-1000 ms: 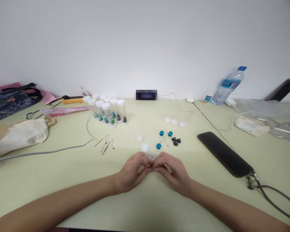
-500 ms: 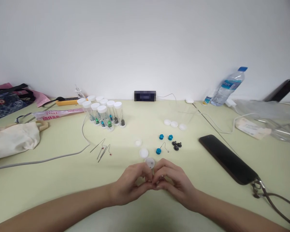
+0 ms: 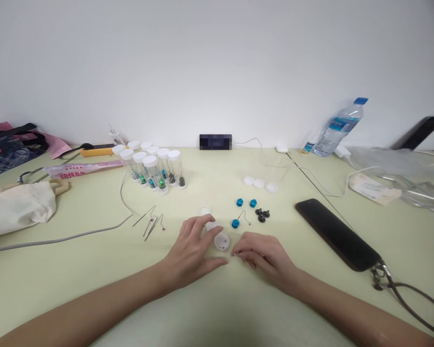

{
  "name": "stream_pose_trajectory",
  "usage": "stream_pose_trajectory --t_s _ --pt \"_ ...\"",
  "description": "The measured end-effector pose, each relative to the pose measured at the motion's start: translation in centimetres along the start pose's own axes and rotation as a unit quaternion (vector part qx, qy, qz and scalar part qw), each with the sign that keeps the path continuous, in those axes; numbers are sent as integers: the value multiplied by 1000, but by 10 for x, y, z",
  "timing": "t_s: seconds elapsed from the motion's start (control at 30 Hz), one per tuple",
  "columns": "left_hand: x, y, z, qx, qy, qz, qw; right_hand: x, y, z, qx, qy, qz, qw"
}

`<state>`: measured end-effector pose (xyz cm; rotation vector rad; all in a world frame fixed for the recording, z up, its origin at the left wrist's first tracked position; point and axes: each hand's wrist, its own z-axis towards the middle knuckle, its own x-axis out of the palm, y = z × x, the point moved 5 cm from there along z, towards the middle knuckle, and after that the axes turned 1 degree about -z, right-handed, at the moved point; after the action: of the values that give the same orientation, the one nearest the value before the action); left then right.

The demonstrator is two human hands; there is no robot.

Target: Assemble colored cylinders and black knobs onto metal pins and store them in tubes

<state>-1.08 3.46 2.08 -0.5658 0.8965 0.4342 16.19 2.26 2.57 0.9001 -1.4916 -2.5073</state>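
Note:
My left hand (image 3: 191,248) lies on the table with its fingers stretched forward and its thumb apart. Its fingertips touch a white cap (image 3: 212,225). A small clear vial (image 3: 222,240) lies on its side just right of those fingers, between both hands. My right hand (image 3: 262,255) rests beside it with curled fingers, the fingertips pinched together near the vial; what they hold is too small to make out. Blue beads (image 3: 235,223), a bent wire pin (image 3: 245,216) and small black pieces (image 3: 263,214) lie just beyond the hands.
A cluster of capped vials (image 3: 154,166) stands at the back left, with loose wire pins (image 3: 151,223) in front. Three white caps (image 3: 259,183) lie mid-table. A black phone (image 3: 334,230) with a lanyard lies right, a water bottle (image 3: 340,127) behind it, a cloth bag (image 3: 18,206) and grey cable (image 3: 75,236) left.
The hands were joined fingertip to fingertip over the vial. They have parted: the left hand opened and reached forward to the white cap, and the vial now lies on the table.

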Motion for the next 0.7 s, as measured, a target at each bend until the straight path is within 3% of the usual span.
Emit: stream_pose_trajectory --t_s 0.17,0.43,0.7 --pt "8 1 3 -23 53 3 998 -6 -2 5 -48 -23 -67 996" --pt "10 -2 8 -32 89 -8 996 -8 -8 7 39 -39 -110 992" --pt "8 -3 9 -14 79 -74 994 -12 -6 8 35 -64 -192 979"
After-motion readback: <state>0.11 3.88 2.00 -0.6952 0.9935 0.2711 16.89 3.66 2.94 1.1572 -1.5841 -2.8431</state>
